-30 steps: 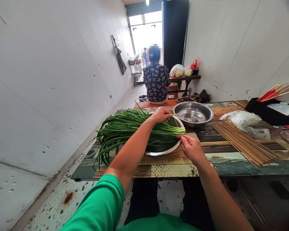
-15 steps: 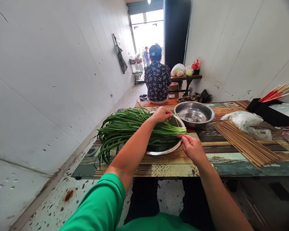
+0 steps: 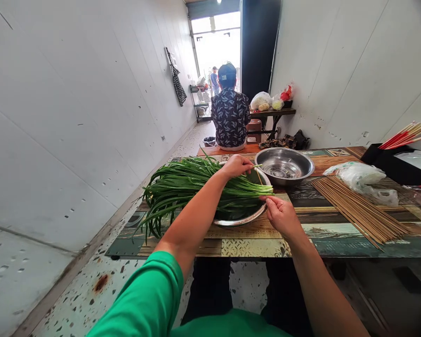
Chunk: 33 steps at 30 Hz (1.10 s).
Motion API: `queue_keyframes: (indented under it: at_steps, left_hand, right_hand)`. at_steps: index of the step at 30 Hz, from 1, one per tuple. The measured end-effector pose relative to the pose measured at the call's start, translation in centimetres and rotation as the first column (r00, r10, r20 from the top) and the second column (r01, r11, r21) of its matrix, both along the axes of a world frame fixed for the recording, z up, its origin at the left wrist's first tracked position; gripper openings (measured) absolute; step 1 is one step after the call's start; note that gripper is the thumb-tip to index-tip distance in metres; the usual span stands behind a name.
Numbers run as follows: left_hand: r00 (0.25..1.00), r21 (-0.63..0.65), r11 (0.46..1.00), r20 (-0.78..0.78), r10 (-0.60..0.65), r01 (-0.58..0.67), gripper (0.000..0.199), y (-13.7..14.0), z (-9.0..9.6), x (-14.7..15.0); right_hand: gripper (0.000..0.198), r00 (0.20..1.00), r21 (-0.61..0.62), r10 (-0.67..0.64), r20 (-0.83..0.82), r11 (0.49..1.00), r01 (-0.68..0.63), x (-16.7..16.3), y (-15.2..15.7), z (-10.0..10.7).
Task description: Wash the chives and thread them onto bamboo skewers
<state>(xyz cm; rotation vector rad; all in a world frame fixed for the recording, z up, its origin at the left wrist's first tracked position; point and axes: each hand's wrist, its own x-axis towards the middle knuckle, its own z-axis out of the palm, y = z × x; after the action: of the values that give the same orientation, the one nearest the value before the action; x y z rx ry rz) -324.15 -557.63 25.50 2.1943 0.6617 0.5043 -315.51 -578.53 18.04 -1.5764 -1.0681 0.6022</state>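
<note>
A large bunch of garlic chives (image 3: 182,180) lies across a metal bowl (image 3: 245,221), its long green leaves hanging over the left side and its pale stem ends pointing right. Above the bunch, my left hand (image 3: 236,166) is closed in a pinch on a chive stalk (image 3: 258,165), whose pale end pokes out past the fingers. My right hand (image 3: 282,215) is also pinched, thumb against forefinger, just below the stem ends at the bowl's right rim. What sits between those right fingertips is too small to make out.
A second steel bowl (image 3: 284,164) with some water or scraps stands behind on the right. Thin wooden skewers (image 3: 361,210) lie fanned beside a white plastic bag (image 3: 359,175). A black box (image 3: 400,164) holds red-tipped sticks. Beyond the table a person (image 3: 229,114) sits facing away.
The view has shifted very slightly. Both hands keep their pinches at the same places by the chives, with no other visible movement.
</note>
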Motion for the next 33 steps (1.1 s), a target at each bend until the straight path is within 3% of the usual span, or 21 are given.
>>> queue_keyframes:
  at_steps: [11,21,26,31,33]
  left_hand:
    - [1.000,0.003,1.000,-0.011,-0.013,0.014,0.018,-0.6,0.7,-0.2]
    - [0.993,0.060,0.994,-0.078,-0.089,0.094,0.020,-0.6,1.0,-0.4]
    - [0.958,0.074,0.967,-0.176,-0.227,0.243,0.020,-1.3,1.4,-0.7]
    - [0.844,0.043,0.886,-0.328,-0.424,0.462,0.023,-1.6,2.5,-1.5]
    - [0.821,0.063,0.881,-0.399,-0.408,0.469,0.028,-1.1,2.8,-1.6]
  right_hand:
    - [0.073,0.995,-0.055,0.016,-0.096,0.998,-0.021,-0.5,0.0,0.5]
    - [0.070,0.995,-0.036,0.007,-0.100,0.999,-0.011,-0.4,-0.1,0.1]
    - [0.066,0.995,-0.015,-0.006,-0.098,1.000,0.005,-0.5,0.1,-0.1]
    - [0.064,0.995,-0.016,-0.013,-0.103,1.000,0.011,-0.5,0.1,-0.1]
    - [0.059,0.999,0.003,-0.012,-0.053,1.000,0.013,-0.4,0.0,0.0]
